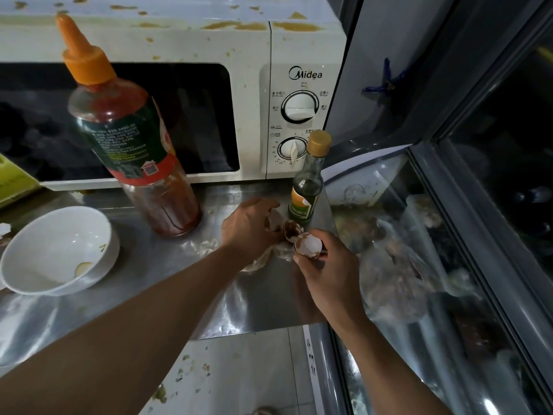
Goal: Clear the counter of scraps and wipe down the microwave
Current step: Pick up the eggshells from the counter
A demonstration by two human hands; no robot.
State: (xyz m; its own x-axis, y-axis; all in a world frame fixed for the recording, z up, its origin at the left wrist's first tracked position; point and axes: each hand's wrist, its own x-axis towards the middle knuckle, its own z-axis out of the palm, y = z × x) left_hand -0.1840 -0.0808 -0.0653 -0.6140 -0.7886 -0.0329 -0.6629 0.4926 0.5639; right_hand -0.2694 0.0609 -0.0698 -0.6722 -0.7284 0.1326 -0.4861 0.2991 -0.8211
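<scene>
A white microwave (251,40), spattered with brown stains on its top and door, stands at the back of the steel counter (167,265). My right hand (326,271) grips a half eggshell (309,245) near the counter's right edge. My left hand (250,227) curls its fingers round another piece of eggshell (273,220) just beyond. A brown-stained shell half (291,230) lies between the two hands. Crumpled clear plastic (260,260) lies under my left wrist.
A tall sauce bottle (134,145) with an orange cap stands mid-counter. A small dark bottle (308,187) stands by the microwave's dials. A white bowl (57,250) sits at left, with a shell fragment (4,229) beside it. A glass display case (434,250) borders the right. Scraps litter the floor (239,378).
</scene>
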